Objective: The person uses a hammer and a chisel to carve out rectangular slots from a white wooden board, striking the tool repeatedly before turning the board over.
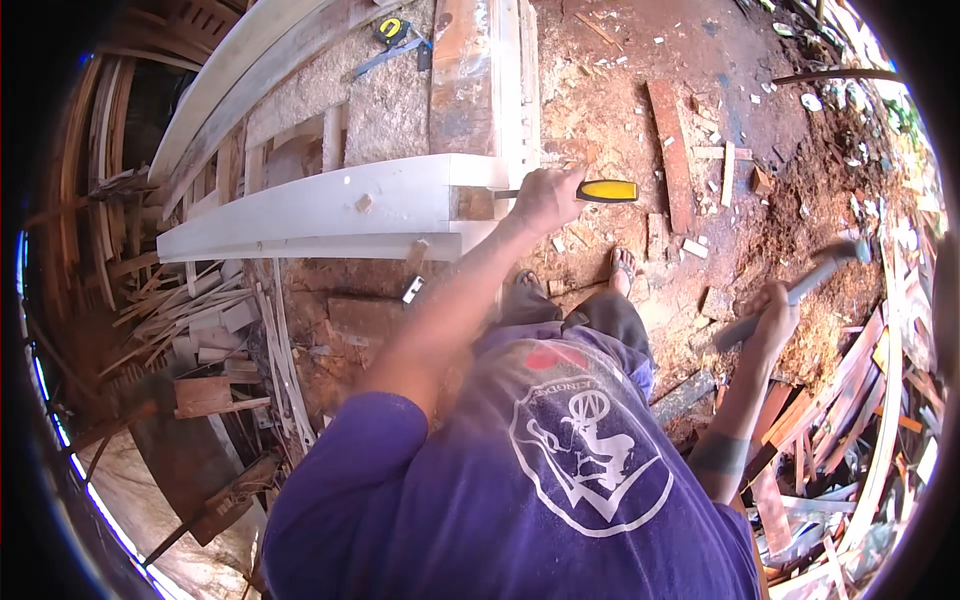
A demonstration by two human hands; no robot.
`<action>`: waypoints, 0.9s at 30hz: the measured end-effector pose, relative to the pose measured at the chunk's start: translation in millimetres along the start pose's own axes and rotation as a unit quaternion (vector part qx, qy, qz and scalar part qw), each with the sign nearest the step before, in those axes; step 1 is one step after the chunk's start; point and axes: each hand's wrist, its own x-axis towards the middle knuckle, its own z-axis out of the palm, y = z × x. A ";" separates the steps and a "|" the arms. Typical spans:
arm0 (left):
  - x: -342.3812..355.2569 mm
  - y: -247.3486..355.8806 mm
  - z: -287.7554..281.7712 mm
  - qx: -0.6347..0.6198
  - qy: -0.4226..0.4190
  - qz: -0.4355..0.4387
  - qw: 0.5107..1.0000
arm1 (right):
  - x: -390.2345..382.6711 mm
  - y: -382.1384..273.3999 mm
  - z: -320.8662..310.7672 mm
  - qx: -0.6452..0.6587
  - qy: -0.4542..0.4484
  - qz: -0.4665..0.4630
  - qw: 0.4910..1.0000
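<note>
In the head view my left hand (545, 200) is closed on a chisel (607, 191) with a yellow and black handle, its blade at the right end of a pale, tapered board (300, 215). A darker patch (472, 203) marks that end of the board. My right hand (775, 315) grips a hammer (835, 260), held out to the right with its head away from me. A small wood block (363, 202) lies on the board.
Long boards (215, 75) and an upright-running plank (460, 60) lie beyond, with a tape measure (391, 30) and a blue tool (385, 60). Chips and loose planks (668, 150) cover the ground around my feet. Offcuts (210, 310) pile at left and right (840, 420).
</note>
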 end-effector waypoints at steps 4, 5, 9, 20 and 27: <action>8.3 1.4 10.4 0.015 -0.006 0.016 1.000 | -27.4 63.3 65.6 0.048 -0.097 -0.103 0.989; 8.1 -7.7 10.7 0.013 -0.011 0.017 1.000 | -43.4 62.4 81.6 -0.056 -0.201 -0.068 0.976; 0.0 -28.0 -2.9 0.047 -0.118 -0.031 0.991 | -30.1 50.2 55.3 -0.159 -0.241 -0.010 0.957; -48.0 11.0 -62.1 -0.021 -0.071 0.033 0.997 | 26.4 15.7 -67.8 0.170 0.082 0.002 0.982; -30.0 35.3 -22.2 -0.060 -0.039 0.133 0.989 | -15.2 19.7 -6.9 0.080 -0.023 0.035 0.996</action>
